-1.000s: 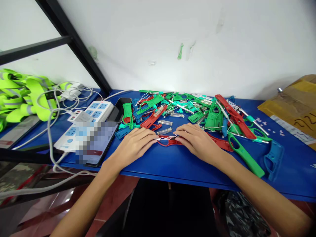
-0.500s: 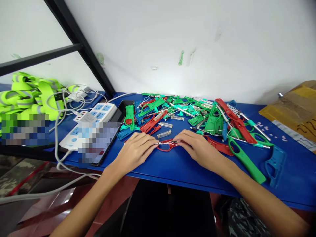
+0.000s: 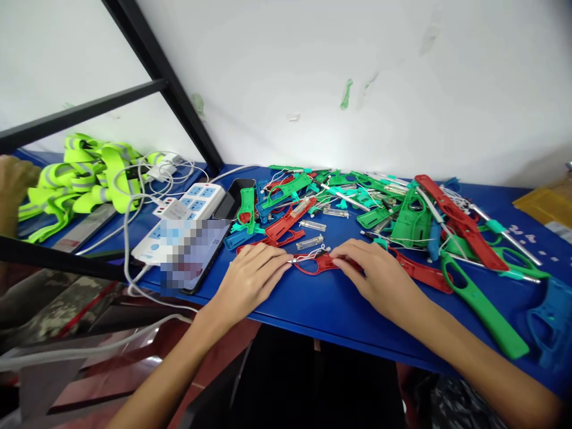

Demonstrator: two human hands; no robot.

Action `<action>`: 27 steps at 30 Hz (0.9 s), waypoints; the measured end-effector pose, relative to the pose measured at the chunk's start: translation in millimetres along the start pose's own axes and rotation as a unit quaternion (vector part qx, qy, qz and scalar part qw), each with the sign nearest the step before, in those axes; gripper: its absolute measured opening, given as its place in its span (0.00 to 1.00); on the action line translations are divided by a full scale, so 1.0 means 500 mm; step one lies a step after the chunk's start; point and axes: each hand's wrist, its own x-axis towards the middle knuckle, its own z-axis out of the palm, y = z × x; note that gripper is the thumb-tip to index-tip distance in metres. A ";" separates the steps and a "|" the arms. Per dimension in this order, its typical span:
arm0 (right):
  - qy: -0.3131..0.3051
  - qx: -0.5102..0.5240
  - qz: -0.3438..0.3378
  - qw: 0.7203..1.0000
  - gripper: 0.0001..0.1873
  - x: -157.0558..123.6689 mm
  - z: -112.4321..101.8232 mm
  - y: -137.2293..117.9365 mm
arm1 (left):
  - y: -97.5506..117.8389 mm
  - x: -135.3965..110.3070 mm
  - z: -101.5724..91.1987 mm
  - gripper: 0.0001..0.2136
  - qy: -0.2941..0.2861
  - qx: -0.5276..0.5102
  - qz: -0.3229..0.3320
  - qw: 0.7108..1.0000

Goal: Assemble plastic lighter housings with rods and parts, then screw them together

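A red lighter casing half [image 3: 308,269] with a trigger loop lies near the table's front edge. White wires [image 3: 308,257] run along it, and a small dark part sits near its right end. My left hand [image 3: 252,274] is closed at the casing's left end, with a thin silvery tip showing at its fingertips. At the right end, my right hand [image 3: 370,265] pinches the casing; its fingertips hide what else they touch. Just behind lie several clear fuel tanks [image 3: 310,242].
Green, red and blue casings with metal tubes pile up behind and to the right, including a green casing [image 3: 485,310]. On the left are a phone [image 3: 203,262], power strip [image 3: 190,208], cables and yellow reflective straps [image 3: 118,173]. Another person's hand [image 3: 15,179] shows far left.
The view has shifted left, so things sit farther right. The wires on the casing now rise in a small loop near my right fingertips. Another person's hand has appeared at far left.
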 end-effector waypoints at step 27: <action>-0.042 0.186 0.064 0.979 0.08 0.026 -0.014 -0.004 | -0.004 0.005 0.007 0.07 0.023 -0.055 -0.037 0.998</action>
